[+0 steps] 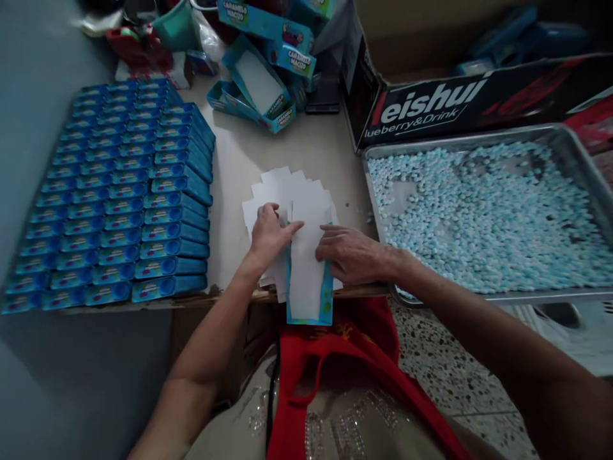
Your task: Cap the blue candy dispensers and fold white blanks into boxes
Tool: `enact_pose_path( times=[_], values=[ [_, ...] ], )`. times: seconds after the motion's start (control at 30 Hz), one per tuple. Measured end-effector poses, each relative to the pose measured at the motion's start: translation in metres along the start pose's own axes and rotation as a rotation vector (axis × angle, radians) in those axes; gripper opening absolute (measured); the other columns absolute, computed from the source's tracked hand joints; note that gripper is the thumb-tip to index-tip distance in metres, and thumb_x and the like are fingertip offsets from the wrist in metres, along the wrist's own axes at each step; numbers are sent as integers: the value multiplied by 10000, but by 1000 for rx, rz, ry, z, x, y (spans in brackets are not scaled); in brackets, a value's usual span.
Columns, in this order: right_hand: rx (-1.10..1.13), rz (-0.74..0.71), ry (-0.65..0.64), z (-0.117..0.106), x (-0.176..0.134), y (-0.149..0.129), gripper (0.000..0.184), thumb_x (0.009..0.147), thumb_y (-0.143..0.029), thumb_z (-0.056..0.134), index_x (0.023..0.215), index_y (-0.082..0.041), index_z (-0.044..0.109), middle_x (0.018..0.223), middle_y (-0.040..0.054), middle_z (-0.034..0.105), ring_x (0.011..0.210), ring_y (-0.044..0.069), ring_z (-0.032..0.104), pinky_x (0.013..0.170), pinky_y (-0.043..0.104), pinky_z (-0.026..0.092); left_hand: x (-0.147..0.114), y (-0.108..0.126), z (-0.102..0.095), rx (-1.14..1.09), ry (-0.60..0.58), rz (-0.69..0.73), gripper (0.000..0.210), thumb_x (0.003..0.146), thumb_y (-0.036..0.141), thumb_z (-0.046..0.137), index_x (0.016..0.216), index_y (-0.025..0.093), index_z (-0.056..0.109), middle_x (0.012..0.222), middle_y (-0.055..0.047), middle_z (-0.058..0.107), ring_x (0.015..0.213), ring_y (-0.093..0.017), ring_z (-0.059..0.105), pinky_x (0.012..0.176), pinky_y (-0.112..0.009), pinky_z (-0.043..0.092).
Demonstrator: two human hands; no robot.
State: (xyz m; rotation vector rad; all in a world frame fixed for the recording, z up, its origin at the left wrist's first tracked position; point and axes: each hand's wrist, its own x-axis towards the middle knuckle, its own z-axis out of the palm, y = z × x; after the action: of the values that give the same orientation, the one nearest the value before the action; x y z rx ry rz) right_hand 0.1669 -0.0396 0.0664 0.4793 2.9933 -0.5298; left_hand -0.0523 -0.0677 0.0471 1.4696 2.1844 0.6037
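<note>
A blue cardboard box (326, 300) lies lengthwise in front of me, its near end past the table edge. White paper (306, 275) covers most of it, leaving blue strips along the sides and near end. My left hand (272, 233) is at the box's left side, its thumb stretched over the paper and its other fingers bent. My right hand (352, 252) grips the right edge with bent fingers, the fingertips at the paper's edge. Several white sheets (275, 185) are fanned out on the table beneath the box. Parts of the fingers on both hands are hidden.
Rows of blue boxes (119, 191) stand packed at the left. A metal tray (479, 298) holding pale blue candies is at the right, with a black carton (431, 105) behind it. Blue candy cartons (258, 89) lie loosely at the back near a teal container (173, 27).
</note>
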Motion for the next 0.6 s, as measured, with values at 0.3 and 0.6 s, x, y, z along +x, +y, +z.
enact_pose_path(
  times=[0.3,0.6],
  values=[
    [-123,174,176,47,32,-2,378,1016,-99,411,1345,-142,593,1117,133,688,1045,264,613,998,412,457,-7,-14,41,-196,144,-5,313,819,92,631,1087,178,769,1056,-65,790,954,-218,717,952,-353,554],
    [-109,120,157,42,35,7,298,1004,-124,416,1188,-145,648,1161,139,663,1050,270,580,987,423,460,-7,-16,31,-105,-36,269,169,888,168,648,1009,208,760,1073,-68,704,1007,-217,689,918,-347,557]
  ],
)
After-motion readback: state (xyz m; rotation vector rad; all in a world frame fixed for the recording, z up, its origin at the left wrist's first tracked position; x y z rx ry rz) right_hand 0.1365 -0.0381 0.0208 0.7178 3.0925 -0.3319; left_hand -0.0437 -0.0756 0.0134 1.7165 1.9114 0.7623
